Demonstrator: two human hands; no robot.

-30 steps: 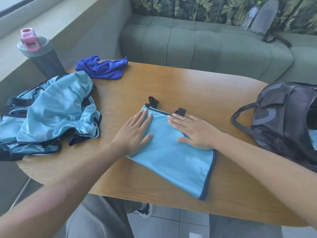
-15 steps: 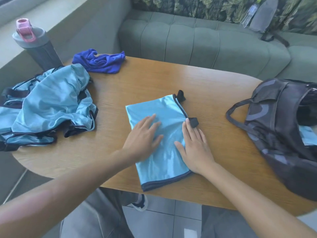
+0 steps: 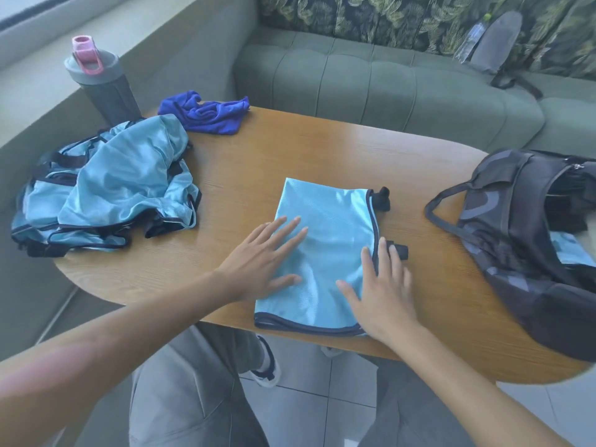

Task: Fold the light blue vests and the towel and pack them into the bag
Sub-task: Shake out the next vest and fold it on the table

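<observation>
A folded light blue vest [image 3: 332, 227] with dark trim lies flat near the front of the wooden table [image 3: 322, 156]. My left hand [image 3: 264, 262] rests flat on its left half, fingers spread. My right hand [image 3: 380, 291] lies flat over its right edge, fingertips near a black strap end. A heap of unfolded light blue vests [image 3: 109, 188] sits at the table's left end. The crumpled dark blue towel [image 3: 206, 112] lies at the back left. A dark camouflage bag [image 3: 529, 240] stands open at the right, with light blue cloth visible inside.
A grey shaker bottle [image 3: 103, 85] with a pink lid stands behind the vest heap. A green sofa [image 3: 387, 82] wraps the table's far side, with a clear bottle and a dark pouch on it. My knees and tiled floor show below the table's front edge.
The folded vest has been turned clockwise, from lying askew to lying lengthwise towards me. Both hands stayed flat on it and moved with it.
</observation>
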